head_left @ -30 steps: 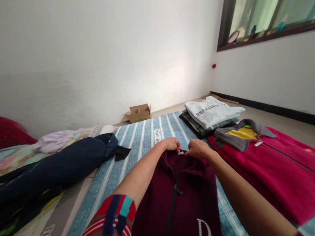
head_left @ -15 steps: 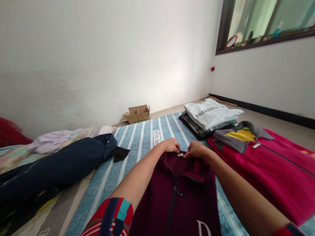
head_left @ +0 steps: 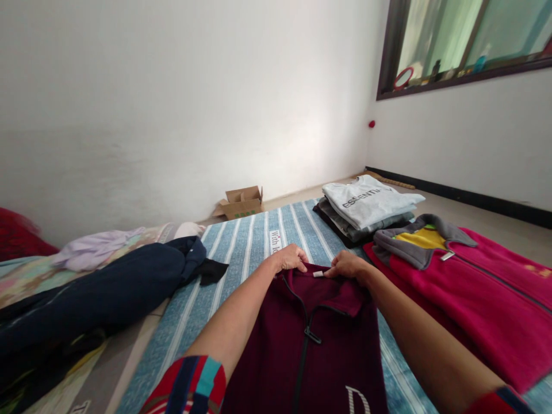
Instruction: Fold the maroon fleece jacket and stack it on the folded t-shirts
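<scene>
A maroon zip-up jacket (head_left: 276, 345) lies flat in front of me, its black zipper partly open at the neck and a white letter D on the front. My left hand (head_left: 294, 257) pinches the left part of its collar. On the other side of the small white neck label (head_left: 318, 274), my right hand (head_left: 345, 264) grips the collar too. Both hands are closed on the cloth, with fingertips partly hidden behind it. The jacket's lower end runs out of view.
A folded pink jacket (head_left: 495, 287) with grey collar lies at right, beside a stack topped by a grey sweatshirt (head_left: 371, 201). Dark blue clothing (head_left: 116, 287) lies at left on the bedding. A cardboard box (head_left: 244, 204) stands beyond the blue striped sheet (head_left: 235, 241).
My left hand has shifted slightly left along the collar, away from the label. My right hand keeps its grip in nearly the same place.
</scene>
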